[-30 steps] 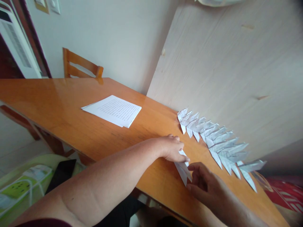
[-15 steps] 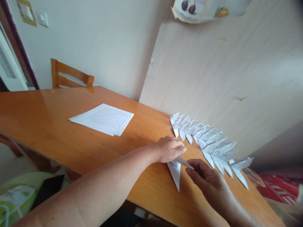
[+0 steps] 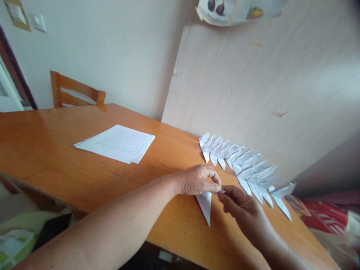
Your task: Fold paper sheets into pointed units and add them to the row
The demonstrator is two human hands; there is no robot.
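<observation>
A folded piece of white paper (image 3: 206,208) is between my hands over the table, one long point of it hanging toward me. My left hand (image 3: 200,180) is closed, thumb and forefinger pinching the paper's upper part and hiding much of it. From the right, my right hand (image 3: 241,205) pinches the other tip with thumb and fingers, close against the left fingertips. Beyond them, along the wall side, stands a row of several folded paper pieces (image 3: 247,165) with pointed ends, set close together.
A stack of printed sheets (image 3: 120,144) lies on the wooden table (image 3: 92,176), left of my hands. A wooden chair (image 3: 77,90) stands at the far side. Past the table's right edge is a red bag (image 3: 323,217); a pale board (image 3: 239,86) leans behind the row.
My left thumb and forefinger have closed in a pinch on the paper, near the right fingertips. The paper's right flap is now mostly covered by fingers. The view has shifted slightly.
</observation>
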